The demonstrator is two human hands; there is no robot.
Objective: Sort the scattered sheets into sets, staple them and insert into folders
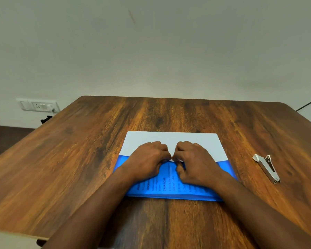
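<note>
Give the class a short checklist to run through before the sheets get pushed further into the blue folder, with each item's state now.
1. Sheets partly inside the blue folder: ok, the printed part shows through it and the white part sticks out at the far edge.
2. Both hands at the folder opening: ok, left hand and right hand meet there.
3. Grip on the opening edge: cannot tell, fingertips hidden.
4. Set stapled: cannot tell.
5. Stapler out of the way: ok, on the table to the right.
</note>
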